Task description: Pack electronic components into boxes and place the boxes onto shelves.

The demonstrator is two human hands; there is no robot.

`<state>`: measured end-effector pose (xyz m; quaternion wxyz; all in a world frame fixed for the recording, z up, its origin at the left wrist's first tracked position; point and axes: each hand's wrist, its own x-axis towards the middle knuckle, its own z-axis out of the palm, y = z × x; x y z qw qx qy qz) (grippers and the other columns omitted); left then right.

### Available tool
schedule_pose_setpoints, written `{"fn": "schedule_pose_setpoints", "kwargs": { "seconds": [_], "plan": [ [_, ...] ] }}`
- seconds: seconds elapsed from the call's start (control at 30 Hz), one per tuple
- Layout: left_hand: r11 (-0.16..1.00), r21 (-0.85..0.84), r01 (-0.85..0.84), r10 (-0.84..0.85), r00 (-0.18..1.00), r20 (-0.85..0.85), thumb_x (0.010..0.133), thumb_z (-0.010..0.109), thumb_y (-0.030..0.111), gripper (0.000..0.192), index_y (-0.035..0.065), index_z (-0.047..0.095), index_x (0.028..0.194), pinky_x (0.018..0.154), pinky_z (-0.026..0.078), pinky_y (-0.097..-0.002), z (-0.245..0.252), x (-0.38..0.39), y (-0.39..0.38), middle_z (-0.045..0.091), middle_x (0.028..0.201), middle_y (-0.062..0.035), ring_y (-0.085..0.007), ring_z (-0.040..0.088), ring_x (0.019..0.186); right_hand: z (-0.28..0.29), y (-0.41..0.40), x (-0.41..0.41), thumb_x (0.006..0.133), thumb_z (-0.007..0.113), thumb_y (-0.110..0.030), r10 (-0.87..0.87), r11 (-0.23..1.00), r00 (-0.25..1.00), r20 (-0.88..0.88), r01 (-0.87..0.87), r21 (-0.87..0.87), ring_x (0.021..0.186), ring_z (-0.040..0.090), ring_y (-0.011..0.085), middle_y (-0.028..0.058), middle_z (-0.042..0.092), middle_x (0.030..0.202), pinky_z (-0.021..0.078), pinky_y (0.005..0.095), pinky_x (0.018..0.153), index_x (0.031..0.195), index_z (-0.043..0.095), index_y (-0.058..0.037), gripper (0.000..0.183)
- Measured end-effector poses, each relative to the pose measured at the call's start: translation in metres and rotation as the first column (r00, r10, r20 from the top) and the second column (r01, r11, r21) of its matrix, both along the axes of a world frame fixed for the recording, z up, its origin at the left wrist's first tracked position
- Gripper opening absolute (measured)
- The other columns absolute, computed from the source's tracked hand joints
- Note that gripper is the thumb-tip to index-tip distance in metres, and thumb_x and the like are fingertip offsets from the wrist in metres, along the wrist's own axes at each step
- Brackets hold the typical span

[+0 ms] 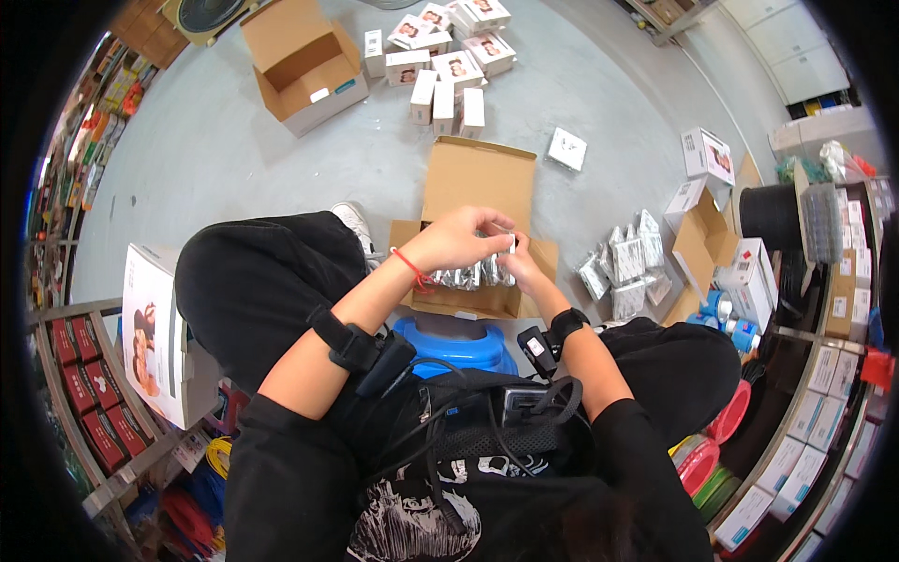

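An open cardboard box point(480, 168) stands on the floor between my knees, its flaps spread. Several clear-wrapped packets point(460, 279) lie in a row inside it. My left hand point(467, 235) is over the box, fingers curved, the thumb touching a thin white packet's upper end. My right hand point(521, 265) holds that white packet point(512, 243) near the box's right side. More wrapped packets point(627, 260) are piled on the floor to the right, and a single flat white packet point(566, 149) lies farther off.
Small white printed boxes point(456, 67) are heaped ahead, beside an open carton point(309, 77). A blue plastic stool point(456, 348) is below the box. A large white carton point(151, 330) stands by my left knee. At right are opened cartons point(706, 235), a black cable spool point(771, 216) and shelves point(808, 337).
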<state>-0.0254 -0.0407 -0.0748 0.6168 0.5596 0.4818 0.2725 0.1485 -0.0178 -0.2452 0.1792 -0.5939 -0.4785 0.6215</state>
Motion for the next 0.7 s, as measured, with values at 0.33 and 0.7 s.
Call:
{"fn": "schedule_pose_setpoints", "kwargs": {
  "seconds": [0.33, 0.7],
  "plan": [
    [0.995, 0.100, -0.031, 0.036, 0.998, -0.053, 0.073, 0.051, 0.016, 0.029, 0.0005, 0.048, 0.098, 0.069, 0.041, -0.0249, 0.006, -0.005, -0.002, 0.055, 0.082, -0.0090, -0.0143, 0.051, 0.074, 0.049, -0.015, -0.004, 0.063, 0.051, -0.002, 0.170, 0.809, 0.790, 0.589, -0.453, 0.374, 0.080, 0.048, 0.0358, 0.0183, 0.040, 0.100, 0.0399, 0.0407, 0.065, 0.100, 0.038, -0.0078, 0.039],
    [0.997, 0.070, -0.032, 0.035, 0.998, -0.045, 0.072, 0.051, 0.018, 0.030, -0.0013, 0.049, 0.095, 0.068, 0.041, -0.0263, 0.007, -0.006, -0.004, 0.055, 0.083, -0.0113, -0.0163, 0.053, 0.074, 0.018, -0.010, 0.009, 0.066, 0.047, -0.003, 0.232, 0.674, 0.672, 0.703, -0.633, 0.382, 0.070, 0.050, 0.0309, 0.0114, 0.040, 0.090, 0.0411, 0.0393, 0.061, 0.087, 0.046, -0.0062, 0.021]
  ]
}}
